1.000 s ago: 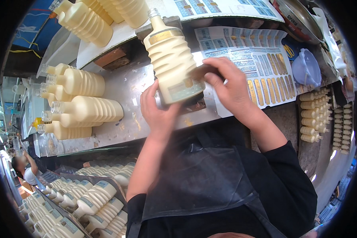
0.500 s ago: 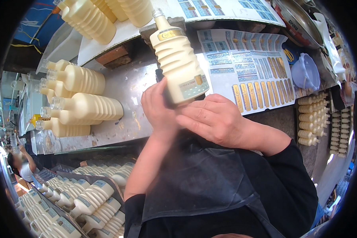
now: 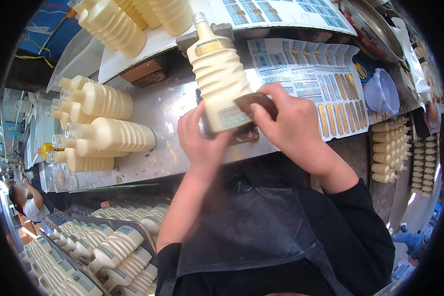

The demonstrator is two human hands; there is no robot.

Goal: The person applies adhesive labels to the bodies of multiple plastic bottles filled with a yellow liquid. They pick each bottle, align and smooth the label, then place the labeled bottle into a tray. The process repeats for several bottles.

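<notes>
A cream-coloured ribbed bottle (image 3: 219,74) lies in front of me, its clear threaded neck pointing away, with a gold label near the shoulder and a pale blue label (image 3: 234,116) near the base. My left hand (image 3: 200,135) cups the bottle's lower left corner, fingers along its side and thumb by the base. In my right hand (image 3: 293,121) is a dark brown, flat scraper (image 3: 258,104), pinched between thumb and fingers. Its tip rests on the lower right part of the bottle, at the blue label, partly covering it.
Several unlabelled cream bottles (image 3: 116,134) lie at left on the metal table (image 3: 167,123). Sheets of blue and gold labels (image 3: 311,79) lie at right, beside a lavender bucket (image 3: 381,91). A raised white board (image 3: 133,59) holds more bottles. Crates of labelled bottles (image 3: 116,246) stand lower left.
My right hand has moved off the bottle's base, up and right, and now holds the scraper against the bottle. My left hand stays at the bottle's lower left.
</notes>
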